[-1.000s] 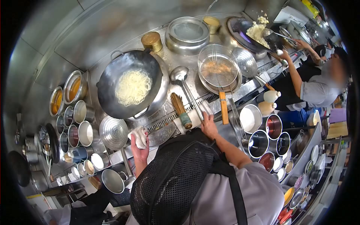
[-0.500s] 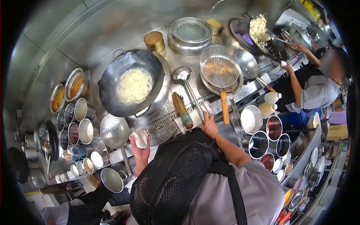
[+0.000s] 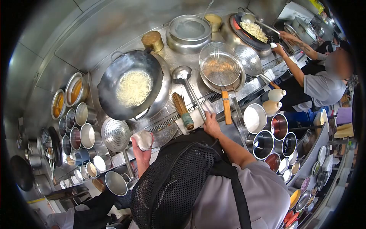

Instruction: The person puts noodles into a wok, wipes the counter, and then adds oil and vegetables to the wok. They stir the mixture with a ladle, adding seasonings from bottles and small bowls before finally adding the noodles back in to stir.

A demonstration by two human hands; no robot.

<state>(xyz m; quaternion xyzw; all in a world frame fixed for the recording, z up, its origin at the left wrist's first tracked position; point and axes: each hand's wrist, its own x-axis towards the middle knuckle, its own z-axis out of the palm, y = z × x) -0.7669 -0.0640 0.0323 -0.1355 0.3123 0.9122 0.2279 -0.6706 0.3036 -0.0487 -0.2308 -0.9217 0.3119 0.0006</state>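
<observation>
My left hand (image 3: 142, 154) is closed around a folded white cloth (image 3: 142, 140), in front of the wok. The wok (image 3: 108, 91) sits tilted on the stove with pale noodles (image 3: 134, 88) in it, its near loop handle facing me. My right hand (image 3: 212, 125) is wrapped round the handle end of a steel ladle (image 3: 193, 91), whose bowl rests on the stove top right of the wok. Beside the handle a bamboo brush (image 3: 183, 110) with a green-wrapped grip lies on the stove's front edge. A perforated skimmer (image 3: 115, 135) lies left of my left hand.
A wire strainer (image 3: 220, 63) with a wooden handle lies over a pan to the right. Sauce pots (image 3: 263, 144) line the right side, and seasoning containers (image 3: 87, 135) the left. A co-worker (image 3: 314, 82) works at another wok (image 3: 244, 32) at the far right.
The co-worker's wok has come down, and the tossed food lies back in it. The view has shifted slightly. Both my hands keep their holds, and the noodles look much the same.
</observation>
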